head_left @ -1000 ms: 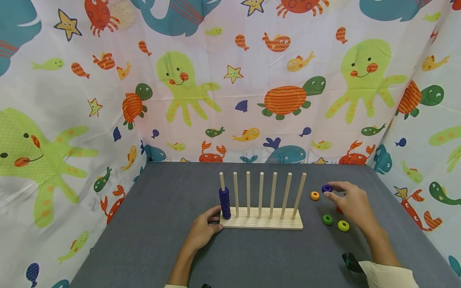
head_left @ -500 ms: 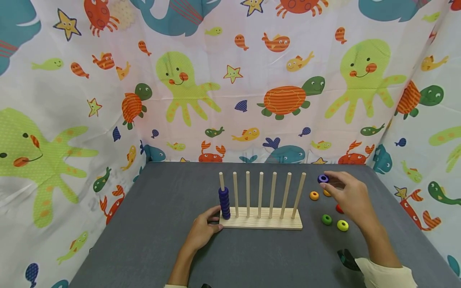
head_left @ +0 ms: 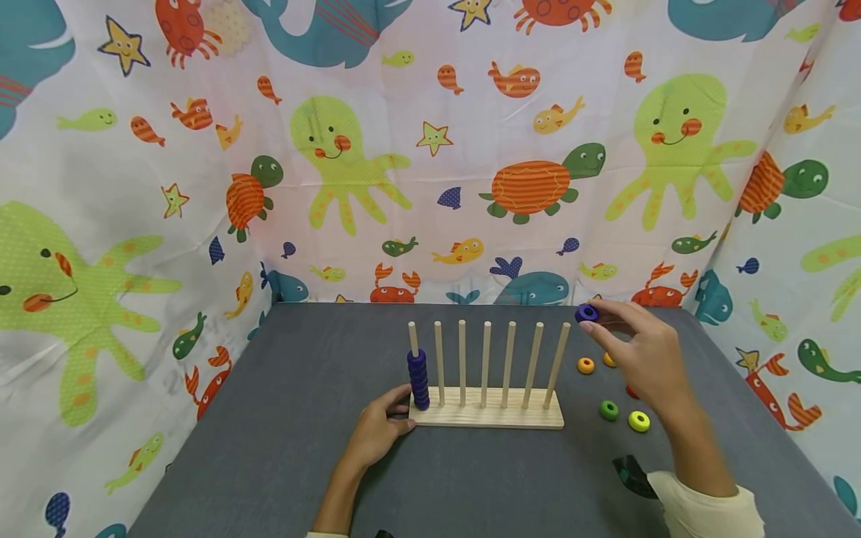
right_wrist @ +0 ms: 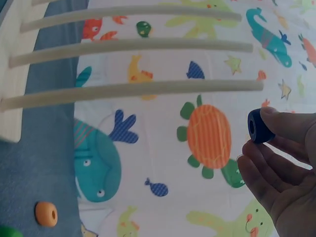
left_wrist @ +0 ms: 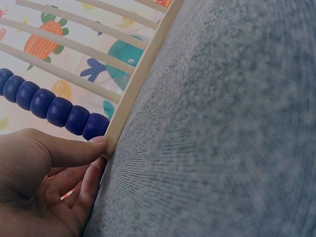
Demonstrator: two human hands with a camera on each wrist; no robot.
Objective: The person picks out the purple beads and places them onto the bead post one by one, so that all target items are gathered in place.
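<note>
A wooden peg stand (head_left: 487, 417) with a row of several upright pegs sits mid-table. Dark blue beads (head_left: 418, 379) are stacked on its leftmost peg; the other pegs are bare. My left hand (head_left: 378, 427) holds the left end of the base, thumb on its near edge, as the left wrist view also shows. Between thumb and fingertips, my right hand (head_left: 647, 357) pinches another dark blue bead (head_left: 587, 313). This bead is in the air, just right of the rightmost peg's top. In the right wrist view the bead's hole (right_wrist: 252, 129) is visible.
Several loose beads lie on the grey table right of the stand: an orange one (head_left: 586, 366), a second orange one (head_left: 609, 360), a partly hidden red one (head_left: 631, 391), a green one (head_left: 608, 410) and a yellow one (head_left: 639, 421). A printed curtain (head_left: 430, 179) borders the table.
My right hand has lifted the blue bead from among the loose beads and carried it up and left towards the stand. The left hand stays on the base.
</note>
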